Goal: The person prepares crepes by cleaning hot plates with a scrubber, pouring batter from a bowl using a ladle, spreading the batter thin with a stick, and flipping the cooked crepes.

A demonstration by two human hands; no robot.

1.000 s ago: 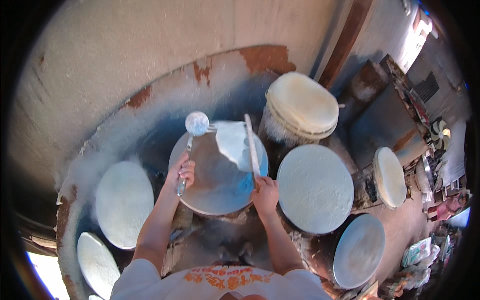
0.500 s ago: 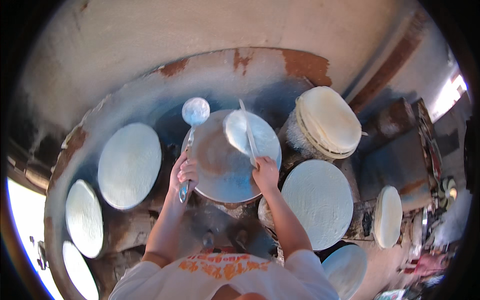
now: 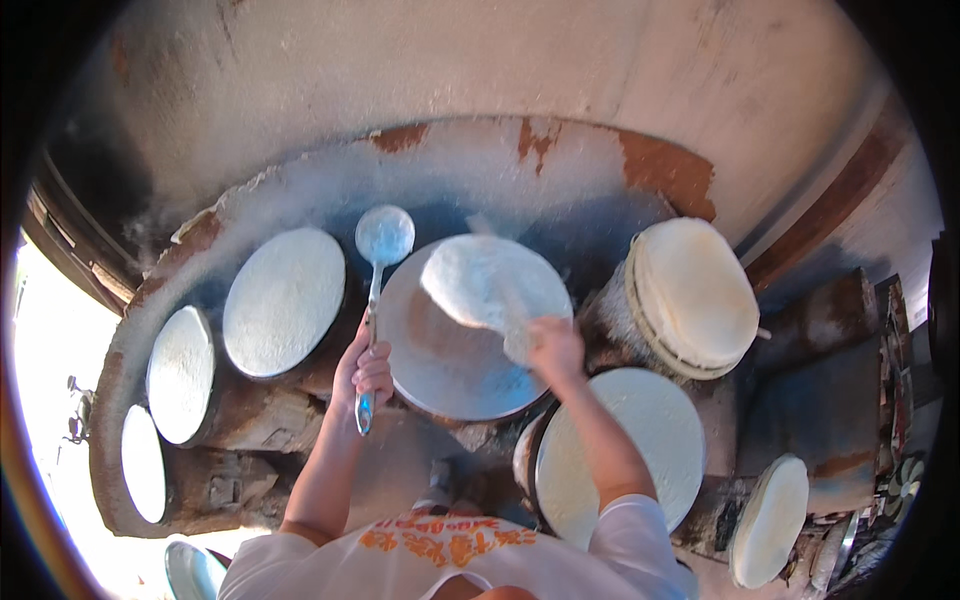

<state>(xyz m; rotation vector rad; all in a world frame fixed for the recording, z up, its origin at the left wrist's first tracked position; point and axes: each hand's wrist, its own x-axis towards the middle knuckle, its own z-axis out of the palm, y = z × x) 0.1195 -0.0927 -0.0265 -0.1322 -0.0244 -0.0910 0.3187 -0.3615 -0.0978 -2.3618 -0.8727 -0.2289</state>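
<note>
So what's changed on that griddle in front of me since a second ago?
The white batter now reaches farther left across the griddle. Relative to it, the ladle has moved left, its bowl now outside the griddle's rim. Nothing was taken up or let go: your left hand still grips the ladle, your right hand the flat stick, now blurred by motion.

Open space spans the near side of the central griddle (image 3: 440, 365); a ladle (image 3: 384, 238) blocks its left edge; a pale stack (image 3: 697, 292) crowds the right.
</note>
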